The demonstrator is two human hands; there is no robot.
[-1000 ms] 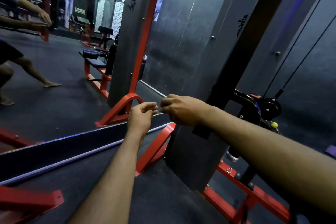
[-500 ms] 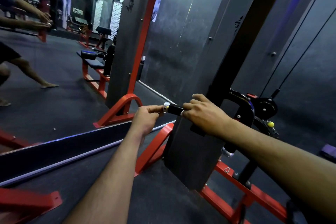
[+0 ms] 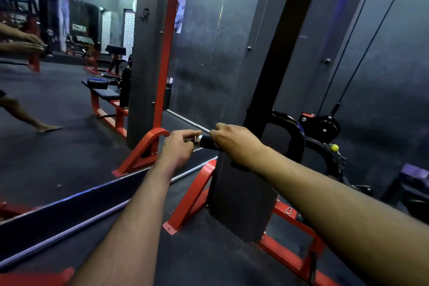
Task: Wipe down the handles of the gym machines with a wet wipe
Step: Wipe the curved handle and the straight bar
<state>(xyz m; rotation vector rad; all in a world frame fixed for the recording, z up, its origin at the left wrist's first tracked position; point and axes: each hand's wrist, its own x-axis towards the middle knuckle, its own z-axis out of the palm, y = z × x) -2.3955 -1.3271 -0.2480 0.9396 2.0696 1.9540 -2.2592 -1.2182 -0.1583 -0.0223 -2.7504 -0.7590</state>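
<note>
A black handle (image 3: 207, 142) with a silver end cap sticks out from the cable machine (image 3: 241, 193), a grey panel on a red base frame. My right hand (image 3: 234, 143) is wrapped around the handle's black grip from above. My left hand (image 3: 178, 148) pinches the silver end of the handle with thumb and fingers. No wet wipe shows; whatever lies under my right palm is hidden.
A wall mirror (image 3: 69, 100) on the left reflects the gym floor, a red bench and my own arms and leg. Black pulley hardware (image 3: 322, 127) with cables and a yellow knob (image 3: 334, 147) sits to the right. Red frame feet (image 3: 185, 202) lie on the dark floor.
My right hand slid rightward along the handle, uncovering the black grip and silver cap. My left hand stayed at the handle's end, still pinching it.
</note>
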